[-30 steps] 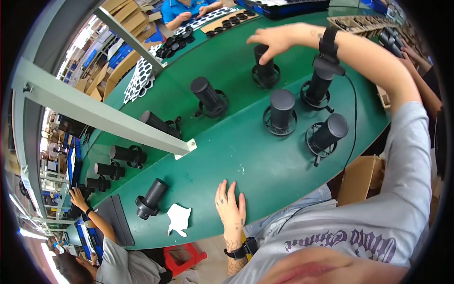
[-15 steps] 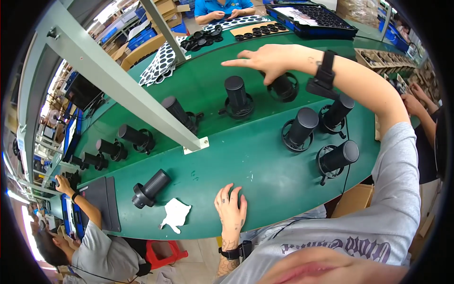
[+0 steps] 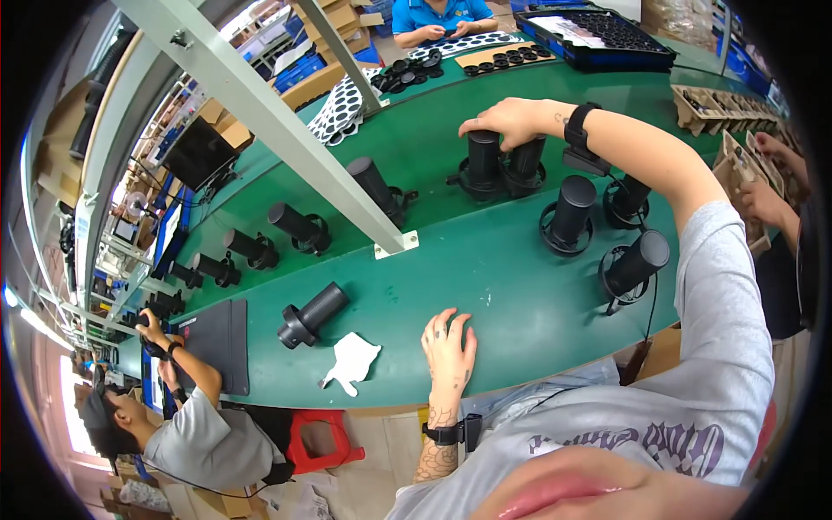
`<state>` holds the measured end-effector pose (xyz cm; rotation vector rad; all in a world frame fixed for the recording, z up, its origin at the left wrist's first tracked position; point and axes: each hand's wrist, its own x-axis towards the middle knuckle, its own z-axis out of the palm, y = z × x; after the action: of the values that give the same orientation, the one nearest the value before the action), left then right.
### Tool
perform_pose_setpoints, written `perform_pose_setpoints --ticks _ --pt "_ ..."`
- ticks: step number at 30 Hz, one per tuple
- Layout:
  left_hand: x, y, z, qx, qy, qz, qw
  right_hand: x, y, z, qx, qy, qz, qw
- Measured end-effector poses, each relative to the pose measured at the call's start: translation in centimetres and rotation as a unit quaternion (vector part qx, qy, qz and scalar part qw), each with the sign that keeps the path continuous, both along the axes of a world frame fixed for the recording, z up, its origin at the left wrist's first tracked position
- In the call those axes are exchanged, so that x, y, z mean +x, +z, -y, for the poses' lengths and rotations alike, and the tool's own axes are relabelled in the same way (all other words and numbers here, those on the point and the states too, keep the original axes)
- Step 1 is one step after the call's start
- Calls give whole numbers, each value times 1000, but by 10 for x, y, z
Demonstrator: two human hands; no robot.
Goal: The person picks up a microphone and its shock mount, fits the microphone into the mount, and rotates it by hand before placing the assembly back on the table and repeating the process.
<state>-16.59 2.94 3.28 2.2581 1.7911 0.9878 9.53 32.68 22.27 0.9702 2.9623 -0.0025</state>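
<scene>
My right hand (image 3: 507, 123) reaches across to the far strip, fingers curled over the top of a black cylinder with a ringed base (image 3: 483, 166). Close beside it, partly under the hand, stands a second black cylinder (image 3: 525, 165). My left hand (image 3: 450, 348) lies on the green table (image 3: 451, 286) near its front edge, fingers spread and holding nothing. To its left are a crumpled white cloth (image 3: 354, 360) and a black cylinder lying tilted (image 3: 314, 315). Several similar cylinders stand at the right, among them one (image 3: 570, 212) below my right forearm.
More black cylinders line the far strip at left, including one (image 3: 299, 227). A pale metal post (image 3: 286, 121) crosses the view to a bolted foot. A co-worker (image 3: 208, 442) sits at left near a red stool (image 3: 322, 440). A black tray (image 3: 598, 39) and egg-carton trays (image 3: 719, 108) stand beyond.
My right hand has come down and its fingers, stretched out before, now curl over the cylinder's top. My left hand stays on the table. The whole view has shifted.
</scene>
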Motion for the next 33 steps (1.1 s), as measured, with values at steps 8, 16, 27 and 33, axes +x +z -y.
perform_pose_setpoints --ticks 8,16,27,33 --pt "6 -5 2 -6 -18 1 1000 16 -21 -7 -50 -40 -156 986" --pt "8 0 0 -14 1 -3 1000 20 -26 -8 -166 -54 -195 965" --pt "11 -2 -1 -38 11 -9 999 17 -25 -3 -13 -31 -185 982" --pt "9 -2 -1 -30 11 -3 999 26 -24 6 40 -68 -169 983"
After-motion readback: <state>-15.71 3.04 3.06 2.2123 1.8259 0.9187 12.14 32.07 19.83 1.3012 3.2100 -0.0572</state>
